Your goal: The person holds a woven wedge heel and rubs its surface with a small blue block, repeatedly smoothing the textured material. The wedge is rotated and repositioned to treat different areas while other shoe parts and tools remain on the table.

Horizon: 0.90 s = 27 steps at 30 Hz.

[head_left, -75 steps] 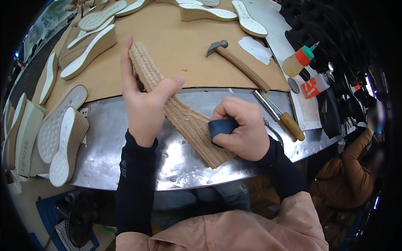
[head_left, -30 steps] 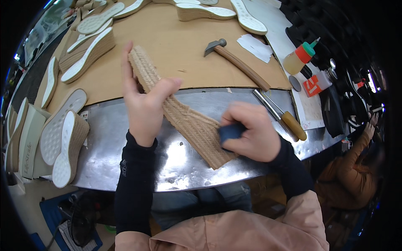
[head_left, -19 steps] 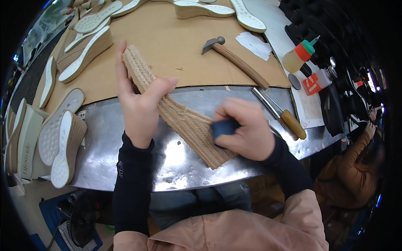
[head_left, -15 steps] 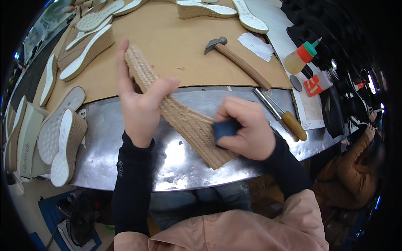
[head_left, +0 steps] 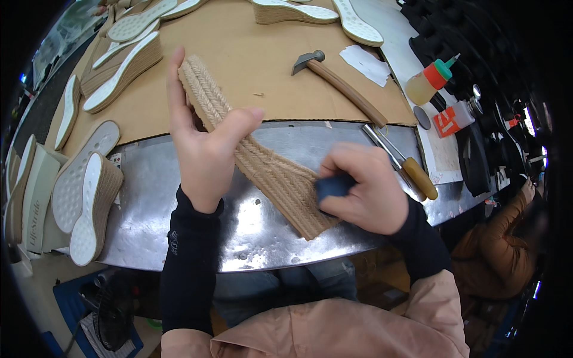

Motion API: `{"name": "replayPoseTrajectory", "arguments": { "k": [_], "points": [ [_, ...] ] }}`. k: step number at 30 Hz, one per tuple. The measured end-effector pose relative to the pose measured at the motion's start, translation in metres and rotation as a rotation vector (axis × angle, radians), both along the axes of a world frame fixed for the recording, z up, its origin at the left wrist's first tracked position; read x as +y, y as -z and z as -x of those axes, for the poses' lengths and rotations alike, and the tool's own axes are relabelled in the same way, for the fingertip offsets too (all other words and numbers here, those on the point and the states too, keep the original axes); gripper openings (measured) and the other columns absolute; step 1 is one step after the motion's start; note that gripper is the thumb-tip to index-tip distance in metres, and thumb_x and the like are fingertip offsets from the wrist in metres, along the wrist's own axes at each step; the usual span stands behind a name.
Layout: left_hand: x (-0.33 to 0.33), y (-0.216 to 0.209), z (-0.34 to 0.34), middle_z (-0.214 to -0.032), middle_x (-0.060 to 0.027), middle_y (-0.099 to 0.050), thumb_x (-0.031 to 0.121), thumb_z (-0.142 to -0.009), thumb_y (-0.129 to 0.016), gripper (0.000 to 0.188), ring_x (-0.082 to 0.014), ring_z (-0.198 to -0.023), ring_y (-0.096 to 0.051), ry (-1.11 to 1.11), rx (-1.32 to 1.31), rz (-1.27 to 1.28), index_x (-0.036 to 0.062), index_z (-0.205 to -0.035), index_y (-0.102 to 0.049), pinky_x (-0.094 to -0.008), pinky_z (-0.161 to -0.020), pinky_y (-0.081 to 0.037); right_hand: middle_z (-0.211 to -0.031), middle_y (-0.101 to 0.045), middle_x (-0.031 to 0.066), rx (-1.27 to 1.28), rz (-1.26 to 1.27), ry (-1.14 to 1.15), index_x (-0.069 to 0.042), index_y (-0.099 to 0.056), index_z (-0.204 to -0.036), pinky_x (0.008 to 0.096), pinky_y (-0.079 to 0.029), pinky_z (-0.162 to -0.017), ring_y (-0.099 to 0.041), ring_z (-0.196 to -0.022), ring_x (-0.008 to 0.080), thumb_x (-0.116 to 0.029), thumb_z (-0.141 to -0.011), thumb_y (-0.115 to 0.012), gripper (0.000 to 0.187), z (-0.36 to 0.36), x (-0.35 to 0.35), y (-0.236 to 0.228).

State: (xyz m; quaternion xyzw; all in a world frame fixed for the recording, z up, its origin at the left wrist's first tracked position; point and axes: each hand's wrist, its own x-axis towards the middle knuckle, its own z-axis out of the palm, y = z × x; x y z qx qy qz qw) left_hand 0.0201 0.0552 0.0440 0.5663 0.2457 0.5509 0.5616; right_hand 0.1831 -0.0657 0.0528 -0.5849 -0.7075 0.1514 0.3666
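A wedge shoe sole (head_left: pixel 271 179) covered in tan braided jute is held on its side, slanting from upper left to lower right over the metal table. My left hand (head_left: pixel 206 158) grips its thin end, thumb across the braid and fingers behind. In my right hand (head_left: pixel 379 191), curled fingers pinch a small dark blue block (head_left: pixel 334 187) of a kind I cannot make out. That block lies against or just beside the braid at the thick heel end. The hand is slightly blurred, so contact is hard to judge.
A hammer (head_left: pixel 346 89) lies on the cardboard sheet (head_left: pixel 239 53). At the right are a wooden-handled tool (head_left: pixel 419 178), a metal rod (head_left: pixel 382 146), a green-capped squeeze bottle (head_left: pixel 427 83) and a red-labelled bottle (head_left: pixel 453 119). Several white-topped wedge soles (head_left: pixel 89 209) line the left. A co-worker (head_left: pixel 501 244) sits at right.
My right hand and the blue block have shifted slightly right along the heel end. The sole and my left hand have moved only a little.
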Motion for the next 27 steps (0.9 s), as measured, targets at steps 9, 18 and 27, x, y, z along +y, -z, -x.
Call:
{"name": "replayPoseTrajectory", "arguments": {
  "k": [9, 18, 27],
  "points": [
    [0.002, 0.001, 0.002, -0.102, -0.0122, -0.056, -0.003, -0.07, -0.066, 0.087, -0.0172, -0.082, -0.061, 0.007, 0.023, -0.023, 0.0025, -0.144, -0.021, -0.029, -0.072, -0.052, -0.064, -0.049, 0.0098, -0.05, 0.146, 0.011, 0.0, -0.05, -0.071, 0.0297, -0.041, -0.056, -0.051, -0.059, 0.0245, 0.001, -0.058, -0.066, 0.021, -0.002, -0.001, -0.004],
    [0.003, -0.001, 0.004, -0.102, -0.0125, -0.056, -0.004, -0.07, -0.065, 0.087, -0.0172, -0.081, -0.061, 0.003, 0.028, -0.017, 0.0028, -0.145, -0.02, -0.0283, -0.071, -0.052, -0.064, -0.049, 0.0094, -0.007, 0.089, -0.021, -0.001, -0.051, -0.072, 0.0304, -0.041, -0.056, -0.051, -0.059, 0.0255, 0.0, -0.058, -0.066, 0.021, -0.002, -0.002, -0.001],
    [0.002, 0.001, 0.005, -0.103, -0.0122, -0.056, -0.004, -0.071, -0.065, 0.088, -0.0171, -0.081, -0.06, -0.003, -0.001, -0.001, 0.0007, -0.145, -0.018, -0.0282, -0.071, -0.052, -0.069, -0.051, 0.0072, 0.105, 0.016, -0.003, 0.0, -0.051, -0.078, 0.0268, -0.043, -0.058, -0.051, -0.061, 0.0165, 0.001, -0.064, -0.067, 0.021, 0.004, 0.006, 0.012]
  ]
}}
